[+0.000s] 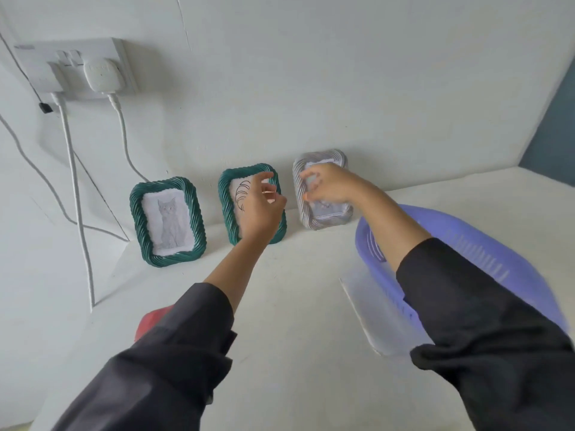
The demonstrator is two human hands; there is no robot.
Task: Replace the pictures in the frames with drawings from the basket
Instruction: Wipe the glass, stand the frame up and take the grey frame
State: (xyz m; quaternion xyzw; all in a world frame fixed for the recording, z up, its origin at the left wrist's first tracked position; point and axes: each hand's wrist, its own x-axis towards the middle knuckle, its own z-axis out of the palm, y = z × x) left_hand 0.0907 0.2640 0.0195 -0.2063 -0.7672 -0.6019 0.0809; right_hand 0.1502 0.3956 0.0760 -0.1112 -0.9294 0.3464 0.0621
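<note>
Three rope-edged picture frames lean against the white wall. The left green frame holds a grey cat drawing. The middle green frame shows a black line drawing, partly hidden by my left hand, whose fingers are spread at the frame's right edge. My right hand curls its fingers over the front of the blurred grey-white frame, whose picture is mostly hidden. The purple basket stands under my right forearm; its contents are out of sight.
A wall socket with two white plugs sits upper left, and its cables hang down to the table's left edge. A translucent plastic sheet lies by the basket. Something red shows under my left sleeve.
</note>
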